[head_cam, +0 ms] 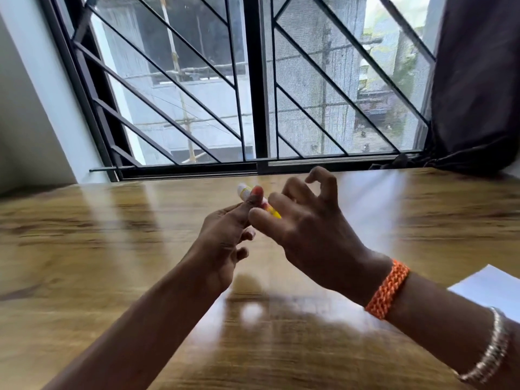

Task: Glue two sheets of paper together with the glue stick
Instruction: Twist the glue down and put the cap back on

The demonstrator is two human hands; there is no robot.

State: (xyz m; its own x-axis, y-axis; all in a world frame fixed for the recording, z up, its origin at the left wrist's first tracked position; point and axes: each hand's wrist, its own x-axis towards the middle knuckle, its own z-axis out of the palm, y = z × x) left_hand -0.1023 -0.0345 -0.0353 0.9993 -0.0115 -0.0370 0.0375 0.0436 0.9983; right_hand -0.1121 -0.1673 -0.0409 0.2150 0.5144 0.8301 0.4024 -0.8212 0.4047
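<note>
Both bare forearms reach in from the near edge and meet mid-scene above the table. The left hand [225, 237] pinches with thumb raised and lower fingers curled. The right hand [306, 226] — its wrist banded — touches the left's fingertips, its far fingers hooked loosely, palm turned down.

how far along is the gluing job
Early. Nothing looks glued yet. Both hands are on the glue stick, held up above the wooden table: the left hand grips it and the right hand is at its yellow end. White paper lies at the right edge. Gluing and pressing remain.
</note>
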